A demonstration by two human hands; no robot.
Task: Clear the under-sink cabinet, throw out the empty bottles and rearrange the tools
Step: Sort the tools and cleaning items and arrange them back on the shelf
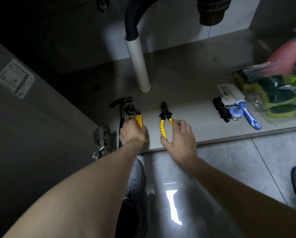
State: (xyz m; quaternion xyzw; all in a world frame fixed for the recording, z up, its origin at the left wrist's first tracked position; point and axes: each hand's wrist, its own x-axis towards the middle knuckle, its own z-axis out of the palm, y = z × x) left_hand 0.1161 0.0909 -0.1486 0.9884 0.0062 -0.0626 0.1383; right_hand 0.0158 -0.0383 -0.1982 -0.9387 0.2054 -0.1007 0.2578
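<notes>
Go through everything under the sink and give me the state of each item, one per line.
Pliers: flat on the cabinet floor, handles pinched by the right hand.
Yellow-handled tool: gripped by the left hand.
Adjustable wrench: lying flat beside the hammer.
Hammer: lying flat, head toward the back.
Blue-handled brush: lying flat, untouched.
Sponge bag: lying at the right.
White drain pipe: upright, hose fitted in its top.

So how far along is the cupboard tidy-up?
Seemingly well along: no bottles show on the cabinet floor, and a hammer already lies at the left. In hand: the left hand grips a yellow-handled tool beside the hammer, and the right hand holds the pliers. Left: the sponges and brush at the right look unsorted.
</notes>
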